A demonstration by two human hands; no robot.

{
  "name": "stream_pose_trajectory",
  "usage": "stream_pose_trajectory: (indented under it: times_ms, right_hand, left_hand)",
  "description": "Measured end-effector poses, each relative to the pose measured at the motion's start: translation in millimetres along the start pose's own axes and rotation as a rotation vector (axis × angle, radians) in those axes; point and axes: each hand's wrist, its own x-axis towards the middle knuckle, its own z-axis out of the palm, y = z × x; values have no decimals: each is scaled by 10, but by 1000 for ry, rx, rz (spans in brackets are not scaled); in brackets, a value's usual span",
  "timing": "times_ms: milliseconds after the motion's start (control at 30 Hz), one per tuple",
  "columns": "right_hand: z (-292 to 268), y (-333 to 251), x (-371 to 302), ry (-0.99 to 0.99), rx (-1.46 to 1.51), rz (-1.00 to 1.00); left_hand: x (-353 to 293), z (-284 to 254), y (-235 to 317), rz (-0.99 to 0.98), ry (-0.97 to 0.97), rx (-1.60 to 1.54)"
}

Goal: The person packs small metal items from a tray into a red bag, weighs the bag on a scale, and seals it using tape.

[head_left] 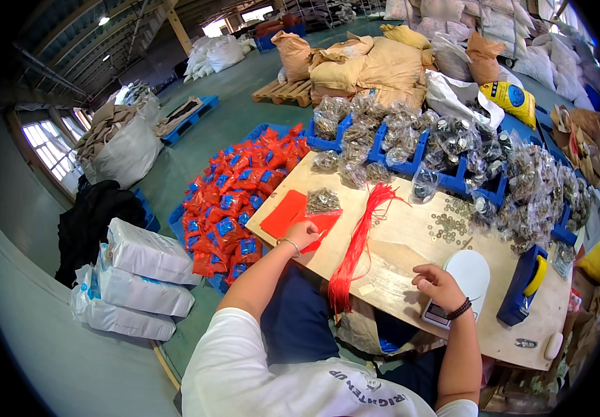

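Note:
My left hand [301, 236] is at the near edge of flat red plastic bags [282, 212], its fingers closed on the edge of one bag. A clear bag of small metal parts [323, 201] rests on the far end of the red bags. My right hand [437, 286] hovers by the white scale [468, 272], fingers loosely curled and apart, holding nothing I can see. Between my hands lies a long bundle of red plastic ties [355, 260]. Loose metal washers [449, 226] are scattered beyond the scale.
Blue bins [401, 167] heaped with clear bags of metal parts line the table's [397, 278] far side. Filled red bags [234, 201] are piled on the left. A blue tape dispenser [519, 292] and small snips [526, 343] sit at right. White wrapped packs [140, 299] are stacked at left.

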Motion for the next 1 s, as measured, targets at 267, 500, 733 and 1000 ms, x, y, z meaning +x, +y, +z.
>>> stream_pose_trajectory:
  times_ms: [267, 500, 733, 1000]
  right_hand:
    - [19, -26, -12, 4, -44, 53]
    - [27, 18, 22, 25, -119, 34]
    - [47, 3, 42, 25, -209, 38]
    - [319, 53, 128, -26, -172, 104]
  left_hand:
    - [11, 9, -301, -33, 133, 95]
    - [72, 24, -276, -52, 173, 173]
    - [274, -111, 71, -247, 219, -512]
    - [-395, 897, 934, 349, -238, -288]
